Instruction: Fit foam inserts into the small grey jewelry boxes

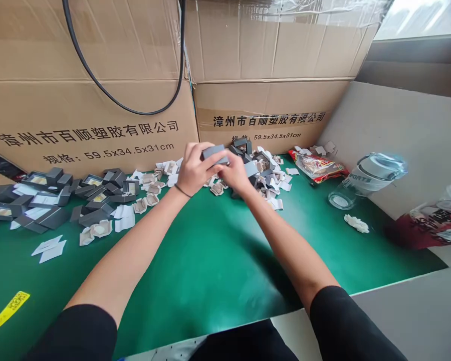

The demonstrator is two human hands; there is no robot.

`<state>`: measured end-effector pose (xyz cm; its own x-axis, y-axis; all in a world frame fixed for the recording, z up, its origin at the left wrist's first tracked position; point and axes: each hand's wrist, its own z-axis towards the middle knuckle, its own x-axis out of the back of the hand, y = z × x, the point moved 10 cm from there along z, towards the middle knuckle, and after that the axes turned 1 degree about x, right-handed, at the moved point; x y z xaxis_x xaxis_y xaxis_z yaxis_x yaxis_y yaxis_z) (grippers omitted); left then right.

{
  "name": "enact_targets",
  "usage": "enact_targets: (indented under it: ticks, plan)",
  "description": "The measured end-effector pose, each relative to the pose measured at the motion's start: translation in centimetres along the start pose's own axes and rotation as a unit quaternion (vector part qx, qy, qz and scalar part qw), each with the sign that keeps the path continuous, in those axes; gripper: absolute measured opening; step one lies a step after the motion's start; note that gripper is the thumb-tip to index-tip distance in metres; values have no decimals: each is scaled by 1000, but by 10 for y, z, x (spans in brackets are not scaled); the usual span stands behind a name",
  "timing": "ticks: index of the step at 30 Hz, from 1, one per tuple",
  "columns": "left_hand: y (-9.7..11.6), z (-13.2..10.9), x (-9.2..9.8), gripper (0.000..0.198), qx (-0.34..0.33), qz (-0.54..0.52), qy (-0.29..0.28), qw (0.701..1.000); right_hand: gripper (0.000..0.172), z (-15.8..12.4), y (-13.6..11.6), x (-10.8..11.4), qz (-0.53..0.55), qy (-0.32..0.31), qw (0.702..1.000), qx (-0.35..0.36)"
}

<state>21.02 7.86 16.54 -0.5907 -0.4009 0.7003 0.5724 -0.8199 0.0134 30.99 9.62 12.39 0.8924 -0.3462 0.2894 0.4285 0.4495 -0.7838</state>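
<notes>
Grey box [215, 153] sits gripped between the left hand [195, 169] and right hand [235, 173], raised just above a green mat [210, 260]. Behind it lies a pile of boxes and inserts [265, 170]; more open boxes [48, 198] lie left. Cartons [90, 75] wall the back; a bottle [368, 178] lies right.
</notes>
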Motion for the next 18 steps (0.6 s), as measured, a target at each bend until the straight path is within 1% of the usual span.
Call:
enact_targets:
  ticks: [1,3,5,6,7,8,9,10,11,12,13,14,16,17,18]
  plan:
    - [9,20,-13,41,-10,-2,-17,1000,24,10,4,27,-65,47,997,13]
    - [23,54,-40,42,-14,-13,-38,999,22,25,17,71,-185,110,976,22]
    - [30,78,-66,42,8,-19,-43,999,19,39,38,99,-260,128,957,13]
    - [32,85,-79,43,22,-19,-53,998,18,45,49,109,-279,124,952,10]
    - [33,90,-94,45,34,-16,-71,997,17,51,61,114,-290,108,951,12]
    - [33,90,-109,50,43,-11,-99,994,20,55,69,119,-296,95,950,24]
    - [32,88,-120,56,52,-4,-119,991,25,59,76,120,-295,67,952,38]
    - [27,82,-126,60,68,1,-125,990,31,60,80,119,-296,39,953,50]
    - [20,72,-129,63,92,2,-125,988,35,60,80,118,-303,13,951,57]
    - [12,60,-126,64,112,2,-115,987,38,58,77,116,-315,-6,947,61]
    - [4,44,-119,63,126,0,-100,987,40,53,70,114,-339,-12,939,56]
    - [-4,25,-110,61,131,-2,-84,988,41,48,58,111,-370,-2,928,50]
    - [-19,-20,-86,55,114,-1,-68,991,32,32,20,96,-416,44,907,58]
    - [-28,-44,-72,52,104,1,-68,992,31,23,2,81,-418,57,904,61]
    - [-40,-69,-57,50,107,9,-70,992,38,14,-12,57,-403,44,912,59]
